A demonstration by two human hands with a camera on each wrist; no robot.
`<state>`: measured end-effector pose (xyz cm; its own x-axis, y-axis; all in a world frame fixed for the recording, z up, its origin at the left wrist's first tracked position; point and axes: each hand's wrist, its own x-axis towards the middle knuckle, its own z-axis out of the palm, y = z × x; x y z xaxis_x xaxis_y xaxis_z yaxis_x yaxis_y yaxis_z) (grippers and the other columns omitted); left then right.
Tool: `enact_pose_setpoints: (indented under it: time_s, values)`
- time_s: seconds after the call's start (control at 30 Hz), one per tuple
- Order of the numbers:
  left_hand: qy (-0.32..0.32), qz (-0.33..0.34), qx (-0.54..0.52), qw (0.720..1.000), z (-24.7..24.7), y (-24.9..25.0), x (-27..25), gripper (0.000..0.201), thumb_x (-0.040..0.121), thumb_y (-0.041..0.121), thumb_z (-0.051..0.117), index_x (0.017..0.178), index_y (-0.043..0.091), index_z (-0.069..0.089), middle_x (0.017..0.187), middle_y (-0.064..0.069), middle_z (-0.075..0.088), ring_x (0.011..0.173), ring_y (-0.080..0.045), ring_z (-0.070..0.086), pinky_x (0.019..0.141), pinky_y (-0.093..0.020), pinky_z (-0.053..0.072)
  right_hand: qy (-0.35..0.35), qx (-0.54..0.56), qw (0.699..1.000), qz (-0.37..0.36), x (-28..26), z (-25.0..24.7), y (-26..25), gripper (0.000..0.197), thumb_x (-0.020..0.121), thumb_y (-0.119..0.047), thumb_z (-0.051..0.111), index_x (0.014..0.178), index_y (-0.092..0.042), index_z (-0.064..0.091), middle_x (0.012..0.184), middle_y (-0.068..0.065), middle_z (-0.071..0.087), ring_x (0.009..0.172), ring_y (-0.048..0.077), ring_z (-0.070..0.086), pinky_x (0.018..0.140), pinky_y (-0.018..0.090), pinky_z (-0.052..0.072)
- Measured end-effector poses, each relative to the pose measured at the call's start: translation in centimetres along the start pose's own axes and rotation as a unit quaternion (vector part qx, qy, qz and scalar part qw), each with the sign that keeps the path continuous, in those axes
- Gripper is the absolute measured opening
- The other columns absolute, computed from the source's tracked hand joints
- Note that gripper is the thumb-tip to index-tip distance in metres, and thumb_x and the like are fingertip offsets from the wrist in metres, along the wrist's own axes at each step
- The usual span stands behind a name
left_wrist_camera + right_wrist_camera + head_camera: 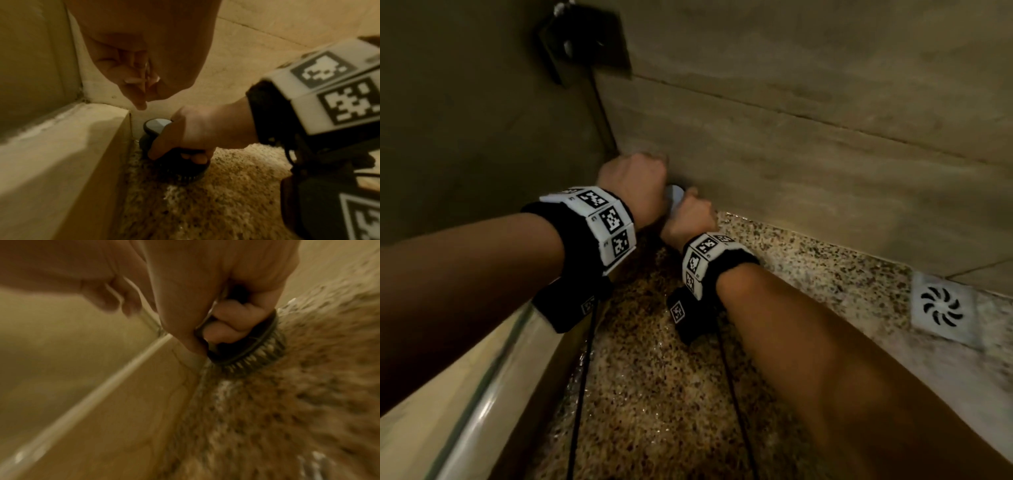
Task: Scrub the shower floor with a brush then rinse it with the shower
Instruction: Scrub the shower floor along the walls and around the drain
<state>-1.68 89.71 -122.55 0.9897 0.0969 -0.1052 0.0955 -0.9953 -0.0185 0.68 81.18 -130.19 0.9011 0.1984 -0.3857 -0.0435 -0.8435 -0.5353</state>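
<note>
Right wrist view is showing the right hand (216,293) with its fingers (230,316) curling round the handle of the brush (246,347), bristles pointing down and pressing on the speckled shower floor (287,410). The brush is sitting directly beneath the palm, in the corner where the floor is meeting the low curb (61,154) and the back wall (791,171). The left hand (131,68) is hovering just above it, fingers loosely curled and gripping nothing. Open floor is lying back toward the person and rightward toward the drain (941,306), so the next strokes probably need to be pulling away from the corner.
</note>
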Motion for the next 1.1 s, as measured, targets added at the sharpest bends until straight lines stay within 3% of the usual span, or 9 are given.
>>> enact_pose_setpoints:
  time_s: [0.17,0.4,0.47,0.53,0.63,0.77,0.83,0.93,1.1]
  values:
    - [-0.032,0.014,0.015,0.999,0.8,2.3,0.0,0.025,0.087,0.021,0.054,0.106,0.005,0.054,0.107,-0.022,0.062,0.098,-0.039,0.06,0.073,-0.037,0.044,0.032,0.001,0.999,0.025,-1.4,-3.7,8.1,0.069,0.078,-0.048,0.069,0.13,-0.01,0.045,0.122,0.015,0.059,0.11,0.034,0.059,0.079,0.029,0.045]
    - [-0.028,0.087,0.015,0.996,-0.8,7.6,0.5,0.032,0.088,0.02,0.053,0.117,0.007,0.05,0.115,-0.02,0.06,0.104,-0.038,0.059,0.07,-0.036,0.04,0.113,-0.098,0.961,0.231,-7.1,-14.2,24.3,0.056,0.081,-0.056,0.061,0.101,-0.004,0.062,0.101,0.021,0.066,0.087,0.034,0.062,0.065,0.032,0.043]
    - [-0.021,0.094,0.011,0.995,-1.4,8.3,0.6,0.034,0.088,0.021,0.053,0.119,0.007,0.049,0.114,-0.02,0.06,0.103,-0.037,0.06,0.07,-0.036,0.04,0.106,-0.113,0.955,0.252,-7.9,-15.6,24.8,0.047,0.085,-0.047,0.06,0.092,-0.001,0.059,0.094,0.02,0.064,0.08,0.033,0.058,0.062,0.033,0.044]
    - [-0.017,0.099,0.001,0.995,-1.7,8.4,0.8,0.035,0.088,0.022,0.053,0.118,0.005,0.049,0.111,-0.022,0.061,0.1,-0.038,0.06,0.071,-0.038,0.043,0.112,-0.099,0.964,0.221,-7.6,-13.7,22.2,0.044,0.086,-0.04,0.061,0.099,0.001,0.058,0.09,0.018,0.059,0.079,0.032,0.056,0.058,0.029,0.042]
    - [-0.023,0.089,-0.003,0.996,-1.3,7.6,0.8,0.032,0.087,0.021,0.053,0.114,0.004,0.049,0.107,-0.024,0.061,0.097,-0.04,0.06,0.069,-0.038,0.041,0.106,0.022,0.985,0.138,-6.2,-7.5,15.1,0.071,0.079,-0.05,0.067,0.128,-0.004,0.044,0.109,0.014,0.063,0.095,0.032,0.063,0.072,0.028,0.052]
    - [-0.026,0.068,-0.015,0.997,-0.2,6.7,0.4,0.033,0.086,0.025,0.058,0.11,0.004,0.052,0.105,-0.025,0.062,0.097,-0.04,0.061,0.076,-0.041,0.047,0.025,0.039,0.998,0.041,-5.2,-2.7,8.3,0.074,0.081,-0.043,0.07,0.134,-0.004,0.036,0.122,0.018,0.058,0.109,0.036,0.058,0.079,0.032,0.045]
    - [-0.038,0.06,-0.024,0.997,0.4,7.0,0.3,0.031,0.086,0.026,0.059,0.109,0.006,0.054,0.107,-0.023,0.062,0.098,-0.039,0.061,0.077,-0.041,0.047,0.035,0.056,0.996,0.056,-4.5,-3.3,9.8,0.069,0.077,-0.043,0.073,0.13,-0.01,0.043,0.119,0.015,0.06,0.104,0.034,0.061,0.079,0.033,0.05]
    - [-0.083,0.055,-0.039,0.994,1.2,8.5,0.1,0.029,0.087,0.026,0.058,0.109,0.009,0.056,0.111,-0.021,0.061,0.1,-0.037,0.06,0.078,-0.039,0.048,0.094,0.066,0.982,0.147,-5.0,-7.1,16.1,0.066,0.072,-0.054,0.071,0.122,-0.017,0.049,0.109,0.007,0.065,0.092,0.027,0.066,0.074,0.031,0.056]
    - [-0.076,0.106,-0.054,0.99,0.7,11.3,0.2,0.023,0.089,0.024,0.051,0.105,0.008,0.055,0.105,-0.022,0.062,0.094,-0.038,0.061,0.071,-0.037,0.047,0.154,-0.076,0.948,0.27,-7.5,-13.6,22.9,0.063,0.079,-0.045,0.07,0.124,-0.005,0.049,0.117,0.017,0.062,0.107,0.034,0.06,0.08,0.033,0.049]
